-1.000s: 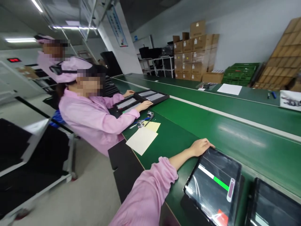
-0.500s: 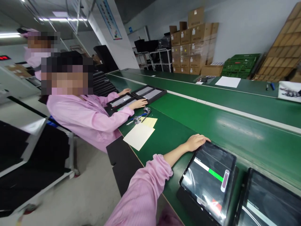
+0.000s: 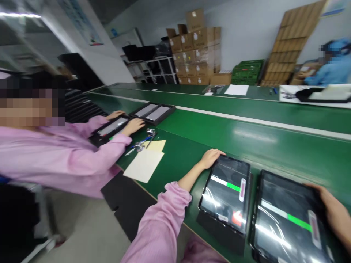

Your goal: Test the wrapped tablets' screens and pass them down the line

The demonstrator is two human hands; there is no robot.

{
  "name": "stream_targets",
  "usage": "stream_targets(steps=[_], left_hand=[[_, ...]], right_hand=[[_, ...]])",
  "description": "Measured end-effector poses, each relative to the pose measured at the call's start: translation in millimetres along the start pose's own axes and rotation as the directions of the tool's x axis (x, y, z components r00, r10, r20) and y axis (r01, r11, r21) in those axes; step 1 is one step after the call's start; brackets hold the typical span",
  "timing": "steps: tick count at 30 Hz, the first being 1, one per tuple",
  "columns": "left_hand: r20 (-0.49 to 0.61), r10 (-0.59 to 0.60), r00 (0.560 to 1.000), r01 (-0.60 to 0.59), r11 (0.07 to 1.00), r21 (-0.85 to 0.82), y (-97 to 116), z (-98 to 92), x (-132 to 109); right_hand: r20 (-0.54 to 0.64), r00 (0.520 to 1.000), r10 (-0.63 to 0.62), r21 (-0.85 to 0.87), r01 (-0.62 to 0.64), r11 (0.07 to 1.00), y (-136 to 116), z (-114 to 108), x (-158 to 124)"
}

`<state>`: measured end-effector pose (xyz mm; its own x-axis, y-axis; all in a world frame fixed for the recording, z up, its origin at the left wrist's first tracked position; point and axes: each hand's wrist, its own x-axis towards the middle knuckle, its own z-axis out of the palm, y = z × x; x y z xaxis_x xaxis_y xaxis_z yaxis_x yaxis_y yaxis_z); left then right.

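Two black tablets sit side by side at the bench's near right. My left hand [image 3: 211,157] grips the upper left corner of the left tablet [image 3: 219,199], its fingers reaching along the top edge. Under this tablet is a black block-like base [image 3: 219,231]. Its lit screen shows a white and green bar and a red patch with a white arrow. My right hand [image 3: 333,210], slightly blurred, is closed at the upper right edge of the right tablet [image 3: 282,230]; its fingertips are partly hidden behind that edge. A similar green bar is lit on that screen.
On the green bench [image 3: 186,146] lie white paper [image 3: 144,166], a yellow sheet [image 3: 155,146] and small metal parts with pens [image 3: 145,140]. A co-worker in pink [image 3: 90,157] handles black trays [image 3: 152,112] at left. Another person in blue [image 3: 333,67] is at far right.
The view has swung to the right, so everything shifts left. My right hand has come into view at the right tablet. My left hand stays on the left tablet's corner.
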<state>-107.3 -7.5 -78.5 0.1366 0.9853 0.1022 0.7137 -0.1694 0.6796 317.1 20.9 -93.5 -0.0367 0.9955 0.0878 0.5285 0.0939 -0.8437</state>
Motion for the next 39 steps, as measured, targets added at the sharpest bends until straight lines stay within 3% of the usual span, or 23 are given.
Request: stream_targets(steps=[6, 12, 16, 20, 23, 25, 26, 28, 29, 30, 31, 33, 34, 35, 36, 38, 39], left_hand=[[0.025, -0.059, 0.998, 0.060, 0.995, -0.075, -3.4, 7.1, -15.3], [-0.037, -0.212, 0.977, 0.211, 0.977, -0.030, 2.0, 16.4, -67.9], [-0.027, -0.250, 0.968, 0.245, 0.963, -0.115, 4.1, 18.6, -105.8], [-0.019, -0.222, 0.975, 0.219, 0.970, -0.108, 8.3, 23.6, -136.1], [-0.069, -0.200, 0.977, 0.193, 0.976, -0.105, 10.5, 26.4, -146.3], [-0.082, -0.185, 0.979, 0.176, 0.979, -0.105, 9.5, 27.1, -148.1], [-0.078, -0.177, 0.981, 0.168, 0.980, -0.105, 8.3, 27.1, -148.3], [-0.067, -0.160, 0.985, 0.153, 0.983, -0.103, 5.1, 26.5, -148.6], [-0.062, -0.151, 0.987, 0.145, 0.984, -0.101, 3.4, 26.0, -148.9], [-0.056, -0.142, 0.988, 0.136, 0.986, -0.101, 1.9, 25.2, -149.4], [-0.049, -0.135, 0.990, 0.129, 0.986, -0.103, 0.6, 24.3, -150.1], [-0.024, -0.126, 0.992, 0.123, 0.987, -0.107, -1.1, 22.2, -151.6], [-0.005, -0.124, 0.992, 0.123, 0.987, -0.108, -1.5, 21.1, -152.2], [0.013, -0.123, 0.992, 0.124, 0.986, -0.107, -1.8, 20.1, -152.8], [0.028, -0.122, 0.992, 0.124, 0.986, -0.107, -2.0, 19.2, -153.2], [0.048, -0.116, 0.992, 0.121, 0.986, -0.113, -2.5, 18.0, -153.7], [0.047, -0.113, 0.992, 0.118, 0.986, -0.116, -3.0, 17.6, -154.0]], right_hand=[[-0.005, 1.000, -0.021, 0.120, 0.022, 0.992, -0.1, -7.5, -15.5], [-0.182, 0.978, -0.100, 0.035, 0.108, 0.994, -11.5, -26.5, -62.1], [0.002, 0.962, -0.274, -0.085, 0.273, 0.958, -42.2, -24.7, -102.5], [0.265, 0.843, -0.469, -0.154, 0.517, 0.842, -72.3, -12.2, -126.4], [0.376, 0.795, -0.477, -0.095, 0.545, 0.833, -90.3, -6.9, -134.7], [0.480, 0.751, -0.454, 0.118, 0.457, 0.881, -98.9, -5.6, -139.1], [0.555, 0.704, -0.444, 0.271, 0.351, 0.896, -101.5, -4.5, -141.5], [0.697, 0.566, -0.441, 0.531, 0.007, 0.848, -103.0, 0.5, -146.7], [0.733, 0.520, -0.438, 0.594, -0.177, 0.785, -102.3, 4.6, -149.1], [0.745, 0.519, -0.420, 0.625, -0.324, 0.710, -101.0, 9.2, -151.1], [0.741, 0.556, -0.376, 0.642, -0.426, 0.637, -99.6, 13.6, -152.4], [0.721, 0.639, -0.267, 0.667, -0.534, 0.520, -98.5, 18.6, -152.6], [0.719, 0.647, -0.256, 0.675, -0.561, 0.479, -99.3, 18.1, -151.7], [0.734, 0.604, -0.311, 0.671, -0.571, 0.474, -101.2, 15.7, -150.4], [0.755, 0.510, -0.411, 0.655, -0.565, 0.502, -103.9, 11.7, -149.2], [0.770, 0.237, -0.592, 0.620, -0.494, 0.609, -110.5, 2.9, -148.1], [0.778, 0.156, -0.608, 0.615, -0.388, 0.687, -113.3, -0.1, -148.7]])
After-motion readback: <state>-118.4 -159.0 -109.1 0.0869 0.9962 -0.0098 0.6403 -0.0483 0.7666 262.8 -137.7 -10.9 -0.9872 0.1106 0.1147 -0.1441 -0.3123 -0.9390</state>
